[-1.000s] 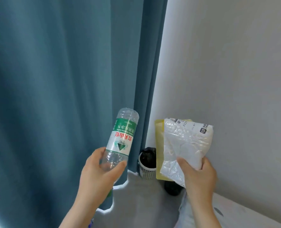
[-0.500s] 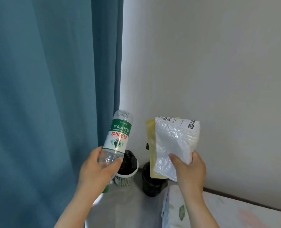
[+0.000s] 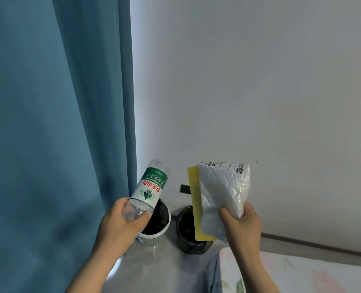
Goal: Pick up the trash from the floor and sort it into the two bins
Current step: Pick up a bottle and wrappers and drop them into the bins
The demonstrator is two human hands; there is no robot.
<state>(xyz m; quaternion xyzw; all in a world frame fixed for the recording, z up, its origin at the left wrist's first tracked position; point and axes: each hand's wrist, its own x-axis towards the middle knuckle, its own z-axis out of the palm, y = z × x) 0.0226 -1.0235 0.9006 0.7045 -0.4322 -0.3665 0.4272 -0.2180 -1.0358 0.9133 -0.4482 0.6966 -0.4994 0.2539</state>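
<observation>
The left hand (image 3: 120,227) is curled round the narrow end of a clear plastic water bottle (image 3: 149,187) with a green and white label, which tilts up and rightward from that hand. Just beyond its thumb stands a white mesh bin (image 3: 152,241) with a black liner. The right hand (image 3: 241,225) pinches a crumpled white plastic bag (image 3: 224,187) together with a flat yellow packet (image 3: 194,199) behind it, and a black bin (image 3: 185,235) stands between the two hands, partly hidden by the packet.
</observation>
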